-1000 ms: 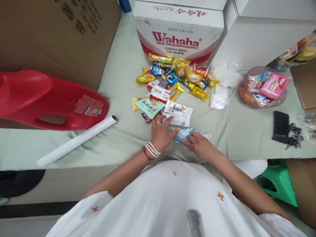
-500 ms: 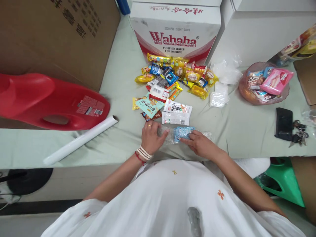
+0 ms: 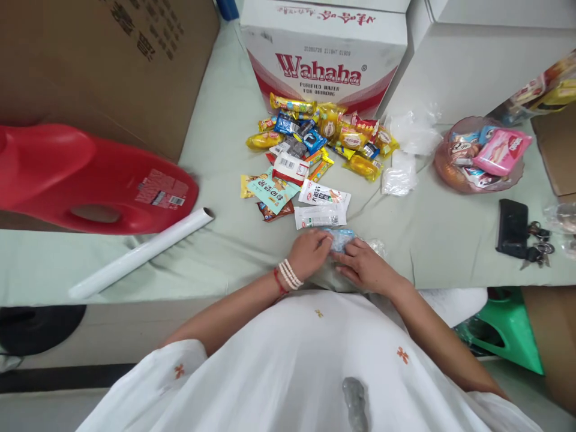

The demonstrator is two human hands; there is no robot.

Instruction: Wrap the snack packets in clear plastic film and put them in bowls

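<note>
Blue and glossy, the blue packet [image 3: 341, 239] was found at the near edge of the worktop [image 3: 225, 252], directly in front of the body and just short of a white sachet [image 3: 320, 216]. Its long axis was laid left to right, so that one end was presented to each hand. The left hand [image 3: 309, 255] was curled closed over the left end, and the right hand [image 3: 366, 269] was pinched onto the right end with the fingers half bent; both were in contact and neither was nearer. Most of the packet was covered by the fingers. Crinkled clear film [image 3: 377, 246] was noted touching its right side. The snack pile [image 3: 321, 135] was recorded well apart, farther back.
</note>
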